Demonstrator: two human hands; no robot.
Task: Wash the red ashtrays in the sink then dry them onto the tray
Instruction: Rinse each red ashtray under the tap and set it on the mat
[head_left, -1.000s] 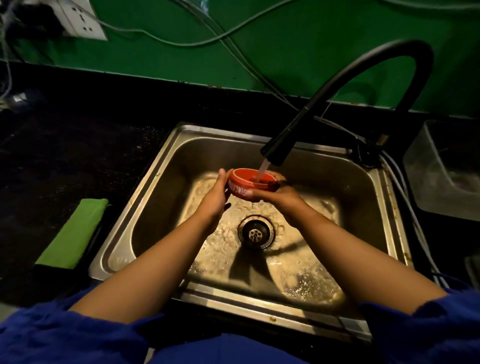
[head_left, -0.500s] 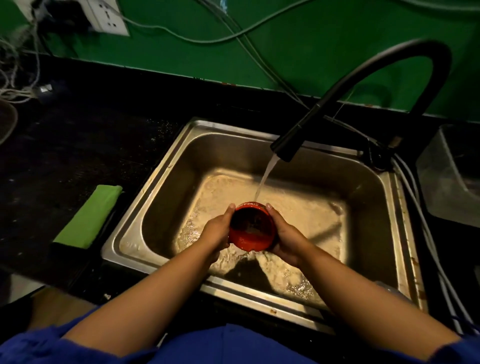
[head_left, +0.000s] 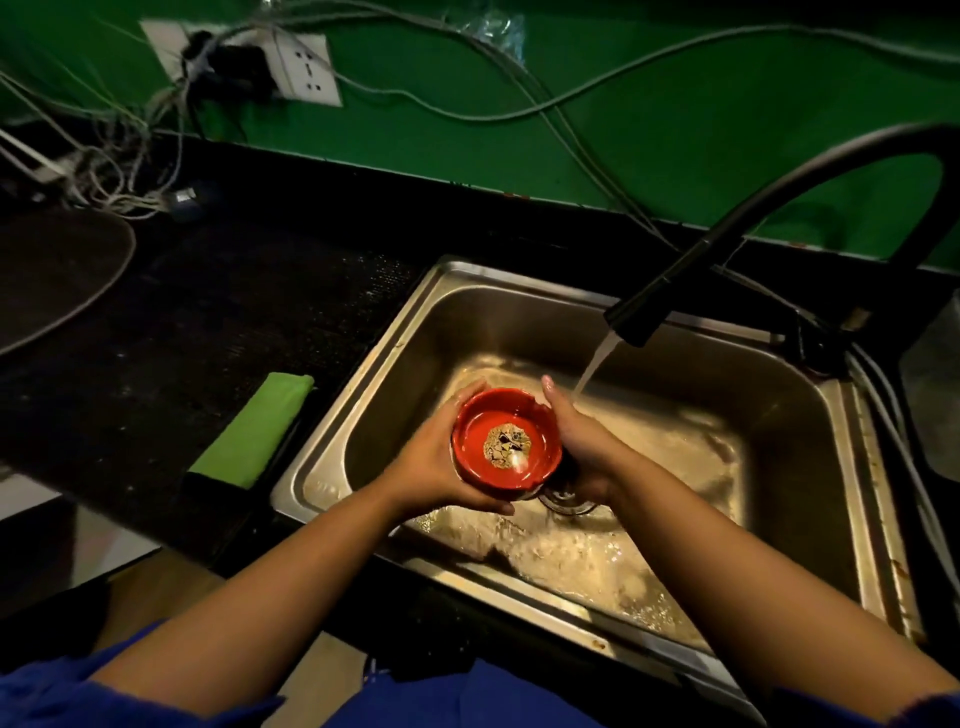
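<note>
Red glazed round ashtray (head_left: 483, 415): above the steel sink (head_left: 317, 457), upright, beside the stream (head_left: 597, 364).
Left hand (head_left: 431, 467): we clasp its wall.
Right hand (head_left: 582, 441): we clasp the opposite wall.
Handling: likely rigid, wet-slick, breakable.

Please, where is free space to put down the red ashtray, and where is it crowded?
Free: the black counter between the green cloth, the sink rim and the wall; also the sink floor right of the water stream. Crowded: the cable tangle at far left, and around the drain, where the left hand and right hand hold the ashtray.
</note>
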